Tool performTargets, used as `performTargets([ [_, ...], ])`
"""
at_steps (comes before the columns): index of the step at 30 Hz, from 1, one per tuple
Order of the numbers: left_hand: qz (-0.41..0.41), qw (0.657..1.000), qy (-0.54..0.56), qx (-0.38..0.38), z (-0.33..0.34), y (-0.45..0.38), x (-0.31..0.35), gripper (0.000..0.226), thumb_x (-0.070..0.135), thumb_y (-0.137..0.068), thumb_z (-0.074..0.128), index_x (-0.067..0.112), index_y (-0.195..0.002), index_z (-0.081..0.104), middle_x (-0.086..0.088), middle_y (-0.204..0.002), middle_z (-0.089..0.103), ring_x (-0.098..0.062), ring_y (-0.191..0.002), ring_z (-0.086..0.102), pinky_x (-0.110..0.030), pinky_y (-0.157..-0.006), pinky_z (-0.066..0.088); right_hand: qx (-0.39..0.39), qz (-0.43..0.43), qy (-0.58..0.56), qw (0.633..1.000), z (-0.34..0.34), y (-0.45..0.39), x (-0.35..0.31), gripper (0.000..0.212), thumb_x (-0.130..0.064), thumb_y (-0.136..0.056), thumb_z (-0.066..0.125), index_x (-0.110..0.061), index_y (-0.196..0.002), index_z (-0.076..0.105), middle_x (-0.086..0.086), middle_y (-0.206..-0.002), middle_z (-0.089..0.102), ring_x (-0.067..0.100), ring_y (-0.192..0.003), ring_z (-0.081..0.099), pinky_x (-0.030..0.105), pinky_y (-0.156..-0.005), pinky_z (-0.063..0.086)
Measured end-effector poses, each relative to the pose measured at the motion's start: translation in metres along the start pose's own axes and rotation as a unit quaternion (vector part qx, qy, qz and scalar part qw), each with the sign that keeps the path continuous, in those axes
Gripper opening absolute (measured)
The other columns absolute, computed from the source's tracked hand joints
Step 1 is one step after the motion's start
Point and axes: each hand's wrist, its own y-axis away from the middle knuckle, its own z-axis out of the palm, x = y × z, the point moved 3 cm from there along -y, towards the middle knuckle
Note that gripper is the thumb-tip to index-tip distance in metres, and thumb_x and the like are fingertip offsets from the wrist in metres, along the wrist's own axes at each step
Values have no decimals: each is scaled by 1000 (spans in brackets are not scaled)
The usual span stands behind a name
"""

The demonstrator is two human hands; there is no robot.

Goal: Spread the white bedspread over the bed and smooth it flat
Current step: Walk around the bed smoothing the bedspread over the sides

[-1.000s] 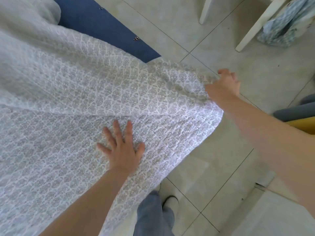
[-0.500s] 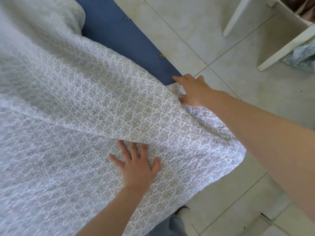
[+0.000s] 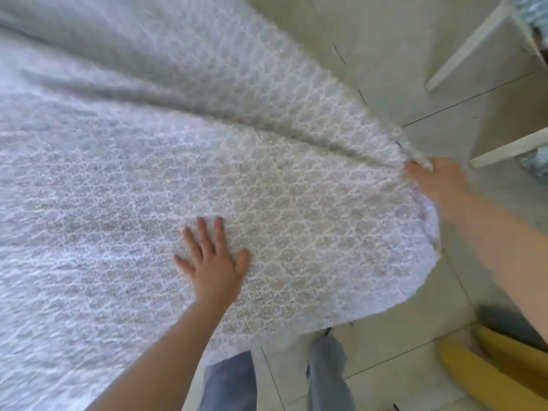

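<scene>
The white bedspread (image 3: 148, 161), woven with a small grey lattice pattern, covers the bed and fills the left and middle of the head view. Its corner drapes down over the bed's near right corner. My left hand (image 3: 215, 261) lies flat on the cloth with fingers spread, pressing it down near the corner. My right hand (image 3: 436, 179) is at the bed's right edge and grips the bedspread's hem there, pulling it taut. A long fold runs from the upper left to that hand. The frame is blurred by motion.
Pale tiled floor (image 3: 391, 54) lies right of the bed. White furniture legs (image 3: 462, 51) stand at the upper right. Something yellow (image 3: 486, 369) lies on the floor at the lower right. My legs in grey trousers (image 3: 326, 375) stand at the bed's corner.
My right hand has pulled the bedspread's edge outward to the right, so the cloth now hides the blue mattress side. My left hand stays flat on the cloth.
</scene>
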Motion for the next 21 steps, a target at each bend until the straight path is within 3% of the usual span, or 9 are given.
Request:
performTargets([
  [3,-37,999,28,-20,1,-1,11,83,73,-91,15,35,-150,-29,1,-156,-41,-31,-142,-38,-70,-111,-11,46,82,56,994,-31,-25,17,26,-30,-94,53,-12,-76,57,17,-78,58,29,-82,47,32,-63,37],
  [5,-46,998,29,-35,1,-3,13,84,72,-91,16,35,-148,-32,2,-154,-43,-31,-140,-39,-71,-111,-11,11,112,99,989,-40,-38,18,30,-30,-95,51,-5,-104,65,24,-112,64,32,-92,54,34,-77,42],
  [7,-49,997,32,-41,2,-3,14,84,73,-90,15,36,-147,-34,2,-153,-44,-31,-140,-40,-71,-111,-11,-40,115,148,981,-36,-40,8,35,-28,-95,54,-3,-117,64,20,-122,62,34,-108,59,35,-86,43],
  [11,-52,998,23,-40,2,-1,16,84,75,-87,8,35,-146,-36,1,-153,-45,-32,-141,-39,-71,-111,-10,-100,49,84,990,-14,-28,-26,12,-19,-78,67,-8,-79,62,9,-82,59,27,-78,56,33,-66,41],
  [14,-52,997,24,-43,1,-2,17,83,73,-90,11,34,-146,-36,1,-153,-45,-32,-141,-38,-71,-111,-10,-157,82,-90,980,9,-25,-46,27,-19,-58,74,-16,-69,50,7,-66,41,22,-61,42,33,-57,32],
  [16,-53,997,27,-54,0,0,19,83,73,-91,13,34,-146,-37,1,-152,-46,-32,-141,-39,-71,-111,-10,-174,66,-43,982,23,-25,-56,42,-27,-63,81,-15,-92,54,8,-83,50,17,-75,32,38,-66,43],
  [17,-56,996,27,-57,1,1,19,83,73,-91,12,34,-145,-38,1,-151,-47,-33,-140,-40,-72,-111,-10,-172,42,23,984,29,-24,-61,59,-32,-70,81,-10,-117,52,10,-103,56,31,-118,51,40,-79,47],
  [19,-62,996,20,-59,0,-2,19,84,74,-88,7,33,-144,-39,0,-150,-49,-33,-139,-41,-72,-110,-9,-141,-21,101,985,40,-27,-72,79,-38,-81,75,-9,-141,33,13,-135,50,30,-119,52,37,-91,43],
  [21,-68,995,20,-64,-1,-5,20,85,75,-85,2,32,-145,-39,0,-150,-49,-34,-139,-41,-72,-110,-9,-129,-98,113,980,52,-26,-90,76,-43,-86,68,-10,-145,33,9,-143,47,28,-126,48,35,-97,40],
])
